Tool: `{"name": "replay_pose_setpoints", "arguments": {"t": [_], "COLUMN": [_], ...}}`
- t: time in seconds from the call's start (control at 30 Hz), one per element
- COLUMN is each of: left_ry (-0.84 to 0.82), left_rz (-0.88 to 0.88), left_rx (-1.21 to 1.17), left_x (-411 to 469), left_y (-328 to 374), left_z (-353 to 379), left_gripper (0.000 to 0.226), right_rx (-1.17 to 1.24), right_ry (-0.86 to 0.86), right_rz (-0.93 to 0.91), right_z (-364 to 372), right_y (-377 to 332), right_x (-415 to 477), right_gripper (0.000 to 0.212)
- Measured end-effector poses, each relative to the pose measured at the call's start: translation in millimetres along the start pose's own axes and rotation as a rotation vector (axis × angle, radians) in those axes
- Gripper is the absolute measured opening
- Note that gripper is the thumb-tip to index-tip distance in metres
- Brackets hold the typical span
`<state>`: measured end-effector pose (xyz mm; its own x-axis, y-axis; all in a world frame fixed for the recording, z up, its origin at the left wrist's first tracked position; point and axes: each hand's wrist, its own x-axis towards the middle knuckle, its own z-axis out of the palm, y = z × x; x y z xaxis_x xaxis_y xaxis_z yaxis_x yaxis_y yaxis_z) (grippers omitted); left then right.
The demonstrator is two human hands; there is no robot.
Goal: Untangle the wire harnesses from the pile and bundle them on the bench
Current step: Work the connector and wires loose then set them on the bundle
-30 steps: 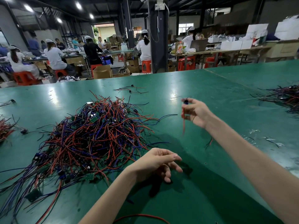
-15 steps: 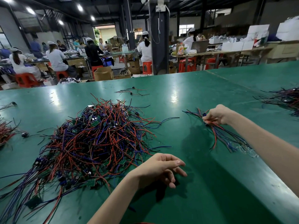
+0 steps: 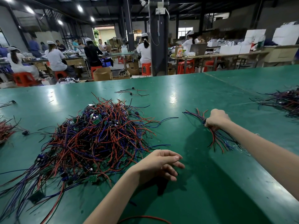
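Observation:
A big tangled pile of red, blue and black wire harnesses [image 3: 95,136] with small green circuit boards lies on the green bench [image 3: 186,94], left of centre. To its right lies a smaller bundle of sorted harnesses [image 3: 221,141], fanned out at both ends. My right hand [image 3: 216,119] is down on this bundle and grips it at its middle. My left hand [image 3: 161,164] hovers just above the bench at the pile's near right edge, fingers loosely curled, holding nothing.
Another heap of harnesses [image 3: 284,101] lies at the bench's right edge. A few loose wires [image 3: 132,92] lie far behind the pile, and red wires [image 3: 6,131] at the left edge. A red wire [image 3: 145,218] crosses the near edge. Seated workers fill benches beyond.
My right hand came down from mid-air with a single harness and now grips the bundle on the bench. My left hand has stayed near the pile's edge.

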<state>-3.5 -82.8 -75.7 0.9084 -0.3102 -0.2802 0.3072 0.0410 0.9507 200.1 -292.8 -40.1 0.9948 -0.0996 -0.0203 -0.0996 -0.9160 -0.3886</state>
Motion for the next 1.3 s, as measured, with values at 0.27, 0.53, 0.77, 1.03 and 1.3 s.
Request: {"name": "replay_pose_setpoints", "arguments": {"t": [0.27,0.53,0.77,1.03,1.3], "left_ry": [0.398,1.088,1.147,1.159,1.203], "left_rz": [0.295,0.605,0.454,0.196,0.163], "left_rx": [-0.254,0.253,0.948,1.342,1.273], "left_x": [1.3,-2.1,0.8,4.0,6.1], "left_y": [12.8,12.2,-2.1,-7.7,-4.0], "left_z": [-6.6,-37.6,-52.9,-63.0,-61.7], "left_gripper": [0.014,0.021,0.035,0.033,0.03], "right_rx": [-0.194,0.136,0.035,0.204,0.85], "right_ry": [0.129,-0.05,-0.139,-0.049,-0.046], "right_rz": [-0.252,-0.791,-0.731,-0.57,-0.435], "right_z": [3.2,47.4,90.0,75.3,13.2], "right_y": [-52.0,-135.3,-159.2,-158.9,-130.3], "right_x": [-26.0,-83.6,-88.9,-78.4,-71.0], "right_gripper": [0.035,0.03,0.022,0.02,0.03]}}
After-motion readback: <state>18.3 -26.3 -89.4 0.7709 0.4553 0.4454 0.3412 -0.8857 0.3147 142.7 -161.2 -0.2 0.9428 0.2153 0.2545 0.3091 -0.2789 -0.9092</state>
